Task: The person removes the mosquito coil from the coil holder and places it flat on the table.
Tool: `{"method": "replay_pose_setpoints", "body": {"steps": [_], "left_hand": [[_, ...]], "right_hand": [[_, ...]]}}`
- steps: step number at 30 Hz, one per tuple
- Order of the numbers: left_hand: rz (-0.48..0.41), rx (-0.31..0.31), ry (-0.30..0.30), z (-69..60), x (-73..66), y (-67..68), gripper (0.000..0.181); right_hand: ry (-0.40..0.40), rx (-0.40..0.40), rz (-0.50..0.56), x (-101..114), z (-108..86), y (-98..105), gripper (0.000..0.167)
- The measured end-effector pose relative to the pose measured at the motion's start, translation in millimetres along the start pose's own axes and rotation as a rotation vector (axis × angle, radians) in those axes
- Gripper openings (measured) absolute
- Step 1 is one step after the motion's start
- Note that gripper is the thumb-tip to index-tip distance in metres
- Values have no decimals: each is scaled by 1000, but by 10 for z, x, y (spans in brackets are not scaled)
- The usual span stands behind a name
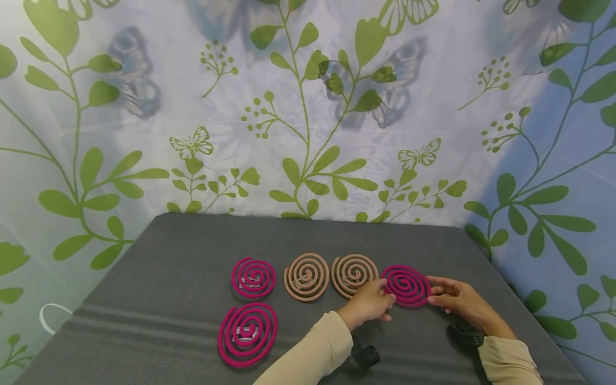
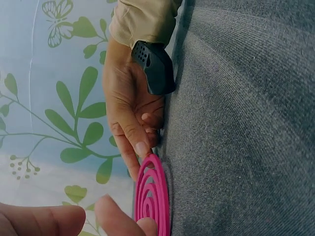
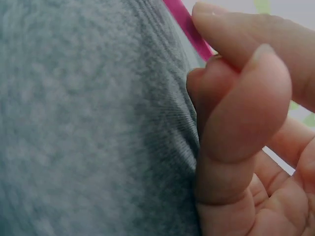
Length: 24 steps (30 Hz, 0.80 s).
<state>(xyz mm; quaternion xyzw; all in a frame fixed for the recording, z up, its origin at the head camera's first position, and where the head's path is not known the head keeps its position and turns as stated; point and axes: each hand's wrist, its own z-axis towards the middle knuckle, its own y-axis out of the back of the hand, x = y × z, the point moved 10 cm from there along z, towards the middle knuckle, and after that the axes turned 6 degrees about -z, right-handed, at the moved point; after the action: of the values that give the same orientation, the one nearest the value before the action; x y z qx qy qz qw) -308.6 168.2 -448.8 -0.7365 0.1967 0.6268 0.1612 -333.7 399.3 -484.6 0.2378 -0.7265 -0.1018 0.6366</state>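
Both hands are at a magenta mosquito coil (image 1: pixel 405 284) at the right end of the upper row. The left hand (image 1: pixel 368 305) pinches its left edge, thumb near the front rim. On the opposite side, the right hand (image 1: pixel 463 303) holds the right edge between thumb and fingers. In the left wrist view the coil (image 2: pixel 165 196) appears nearly edge-on, close to the grey cloth. Just left of it lies a tan coil (image 1: pixel 356 275), partly covered by the left hand. The right wrist view shows only a sliver of the magenta rim (image 3: pixel 189 27) by the fingertips.
Another tan coil (image 1: pixel 307 275) and a magenta coil (image 1: pixel 253 278) continue the row leftward. Nearer the front lies one more magenta coil (image 1: pixel 250 328); shiny metal pieces show through several coils. The grey table (image 1: pixel 159 299) meets a leaf-patterned curtain (image 1: pixel 308 133) behind.
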Motion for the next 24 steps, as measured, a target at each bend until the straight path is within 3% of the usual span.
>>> {"method": "replay_pose_setpoints", "body": {"steps": [11, 17, 24], "left_hand": [[97, 16, -36, -67, -76, 9, 48], [91, 52, -45, -129, -143, 5, 36], [138, 82, -111, -206, -286, 43, 31]], "right_hand": [[27, -2, -76, 40, 11, 2, 74], [41, 26, -72, 45, 10, -3, 75], [89, 48, -31, 87, -3, -6, 72]]}}
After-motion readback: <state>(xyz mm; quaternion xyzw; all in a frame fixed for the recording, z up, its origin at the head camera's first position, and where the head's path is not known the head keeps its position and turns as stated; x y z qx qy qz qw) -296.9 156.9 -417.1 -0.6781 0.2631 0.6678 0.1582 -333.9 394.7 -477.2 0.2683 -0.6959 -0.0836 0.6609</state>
